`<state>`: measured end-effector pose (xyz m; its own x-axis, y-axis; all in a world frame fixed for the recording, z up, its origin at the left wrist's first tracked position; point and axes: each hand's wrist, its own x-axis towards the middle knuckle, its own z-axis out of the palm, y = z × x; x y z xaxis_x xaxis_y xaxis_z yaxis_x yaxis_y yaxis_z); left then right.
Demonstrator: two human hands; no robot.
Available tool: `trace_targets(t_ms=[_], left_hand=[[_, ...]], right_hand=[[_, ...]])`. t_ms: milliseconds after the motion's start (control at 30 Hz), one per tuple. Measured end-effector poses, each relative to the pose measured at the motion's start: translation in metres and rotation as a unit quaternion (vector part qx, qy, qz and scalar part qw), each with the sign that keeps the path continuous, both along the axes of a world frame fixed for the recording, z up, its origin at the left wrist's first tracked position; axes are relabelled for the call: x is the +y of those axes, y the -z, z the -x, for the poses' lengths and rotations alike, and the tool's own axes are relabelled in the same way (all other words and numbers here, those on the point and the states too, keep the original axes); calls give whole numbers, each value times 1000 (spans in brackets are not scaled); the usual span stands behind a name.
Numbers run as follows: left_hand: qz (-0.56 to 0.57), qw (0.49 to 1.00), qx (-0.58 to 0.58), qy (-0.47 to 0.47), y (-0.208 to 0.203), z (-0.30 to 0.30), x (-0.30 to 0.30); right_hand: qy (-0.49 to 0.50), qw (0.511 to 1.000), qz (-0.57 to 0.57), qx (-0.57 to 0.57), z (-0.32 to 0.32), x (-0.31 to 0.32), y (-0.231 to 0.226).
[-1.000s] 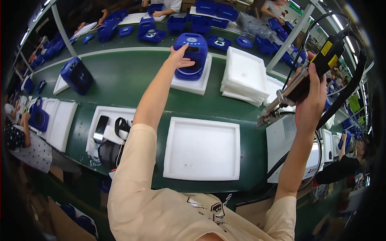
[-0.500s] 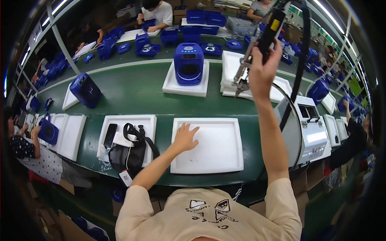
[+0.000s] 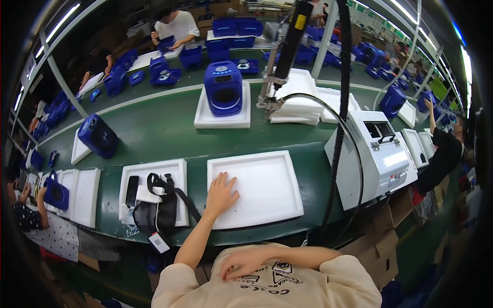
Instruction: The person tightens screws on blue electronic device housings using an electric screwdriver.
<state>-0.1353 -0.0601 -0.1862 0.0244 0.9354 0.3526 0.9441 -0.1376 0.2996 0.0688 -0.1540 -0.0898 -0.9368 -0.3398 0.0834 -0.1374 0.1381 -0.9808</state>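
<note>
Resting flat, fingers spread, the left hand (image 3: 222,192) is pressed on the empty white foam tray (image 3: 267,187), grasping nothing, apparently steadying it. Beyond the fingertips, a blue appliance (image 3: 223,88) is seated on foam. The right hand (image 3: 246,263) is laid loosely open against the chest, empty.

Bright, even light falls from ceiling strip lamps (image 3: 59,23) along both upper edges of my view. The white foam tray (image 3: 267,187) under my left hand (image 3: 222,194) glares slightly, with soft shadows. The fisheye bends the belt (image 3: 154,133) and blackens the corners; far workers blur toward the rim.
</note>
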Motion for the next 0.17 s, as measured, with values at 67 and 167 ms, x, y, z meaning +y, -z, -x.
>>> trace_targets(t_ms=[67,167], left_hand=[[10,1000,10,-23,-1,-3,2],[21,999,15,-27,-2,-3,6]], right_hand=[[-20,994,98,-39,8,-26,33],[-151,958,226,-89,23,-34,52]])
